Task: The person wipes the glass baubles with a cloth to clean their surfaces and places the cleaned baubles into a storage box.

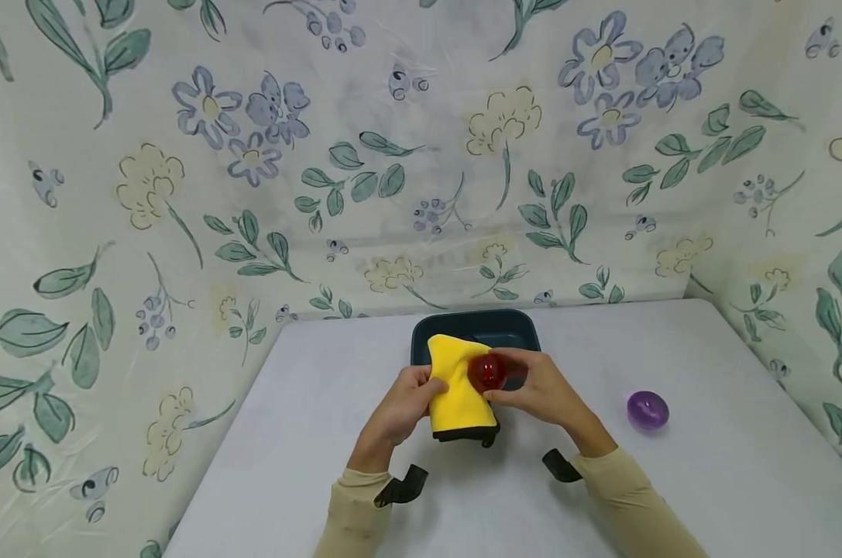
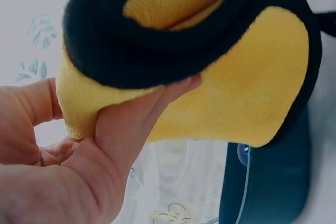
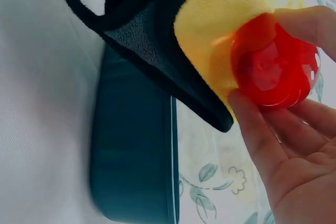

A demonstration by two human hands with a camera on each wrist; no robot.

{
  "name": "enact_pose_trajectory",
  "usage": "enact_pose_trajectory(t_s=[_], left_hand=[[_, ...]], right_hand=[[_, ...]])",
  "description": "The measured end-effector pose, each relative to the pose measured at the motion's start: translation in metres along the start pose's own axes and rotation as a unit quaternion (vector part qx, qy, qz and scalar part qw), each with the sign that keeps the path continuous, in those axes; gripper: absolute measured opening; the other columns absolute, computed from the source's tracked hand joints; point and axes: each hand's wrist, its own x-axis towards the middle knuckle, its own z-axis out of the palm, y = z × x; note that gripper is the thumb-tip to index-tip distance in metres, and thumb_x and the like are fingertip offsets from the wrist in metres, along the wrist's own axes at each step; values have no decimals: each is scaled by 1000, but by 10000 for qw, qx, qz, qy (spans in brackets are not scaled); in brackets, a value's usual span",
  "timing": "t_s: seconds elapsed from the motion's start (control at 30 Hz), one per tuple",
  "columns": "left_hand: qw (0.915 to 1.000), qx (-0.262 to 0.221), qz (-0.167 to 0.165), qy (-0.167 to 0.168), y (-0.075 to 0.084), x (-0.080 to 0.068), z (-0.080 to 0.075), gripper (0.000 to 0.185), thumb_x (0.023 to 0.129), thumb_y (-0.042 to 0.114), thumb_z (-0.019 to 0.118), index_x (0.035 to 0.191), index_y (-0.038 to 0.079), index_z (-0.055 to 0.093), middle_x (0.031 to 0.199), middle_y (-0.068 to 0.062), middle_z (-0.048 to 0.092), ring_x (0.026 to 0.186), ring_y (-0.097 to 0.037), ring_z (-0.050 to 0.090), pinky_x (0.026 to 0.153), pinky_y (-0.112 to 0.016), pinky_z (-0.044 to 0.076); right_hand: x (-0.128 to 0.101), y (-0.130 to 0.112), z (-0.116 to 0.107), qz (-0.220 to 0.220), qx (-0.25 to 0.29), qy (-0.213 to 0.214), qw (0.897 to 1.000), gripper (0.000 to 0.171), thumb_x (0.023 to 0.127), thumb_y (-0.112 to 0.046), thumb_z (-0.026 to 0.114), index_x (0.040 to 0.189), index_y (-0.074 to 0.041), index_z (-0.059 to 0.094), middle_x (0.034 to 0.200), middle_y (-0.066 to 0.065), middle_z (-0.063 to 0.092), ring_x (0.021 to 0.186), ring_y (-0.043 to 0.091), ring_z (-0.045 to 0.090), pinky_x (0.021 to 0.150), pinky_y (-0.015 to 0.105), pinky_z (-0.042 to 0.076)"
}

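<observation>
Left hand (image 1: 401,403) grips cloth (image 1: 457,387), right hand (image 1: 539,387) pinches red ball (image 1: 487,371); best keep cloth bunched, rubbing gently over tray (image 1: 525,325).

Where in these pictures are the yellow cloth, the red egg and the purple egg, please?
yellow cloth (image 1: 455,387), head view, middle of its yellow face.
red egg (image 3: 270,69), right wrist view, centre of the clear red shell.
purple egg (image 1: 647,410), head view, middle of its top.
</observation>
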Motion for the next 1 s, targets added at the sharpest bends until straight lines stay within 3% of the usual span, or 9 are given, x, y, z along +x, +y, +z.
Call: enact_pose_trajectory(t_s=[0.37, 0.67, 0.87, 1.0], left_hand=[[9997, -96, -4, 246, 2, 2, 1, 39, 103, 12, 49, 136, -9, 55, 122, -23, 67, 92, -19, 71, 93, -40, 63], [9994, -38, 54, 351, 0, 7, 2, 39, 103, 12, 49, 135, -9, 56, 120, -23, 68, 91, -18, 70, 90, -38, 63], [9995, 125, 103, 289, -1, 8, 6, 39, 103, 11, 49, 134, -11, 56, 120, -24, 68, 89, -18, 70, 90, -38, 63], [9994, 156, 86, 288, 0, 8, 7, 38, 102, 10, 50, 133, -10, 57, 121, -24, 68, 89, -18, 70, 91, -39, 63]], right_hand=[[0, 1, -4, 146, -174, -226, 9995, 59, 80, -20, 88, 132, -3, 66, 121, 12, 73, 99, 19, 69, 94, 41, 62], [2, 1, -6, -12, -129, -319, 9994, 58, 79, -16, 88, 131, -4, 67, 120, 8, 74, 97, 16, 68, 91, 36, 63], [2, 1, -5, 35, 255, -448, 9987, 61, 79, -14, 88, 135, -4, 65, 127, 11, 72, 103, 22, 70, 96, 42, 61], [2, 2, -3, 18, 535, -446, 9976, 64, 79, -12, 87, 137, -2, 63, 133, 15, 69, 110, 28, 70, 97, 41, 61]])
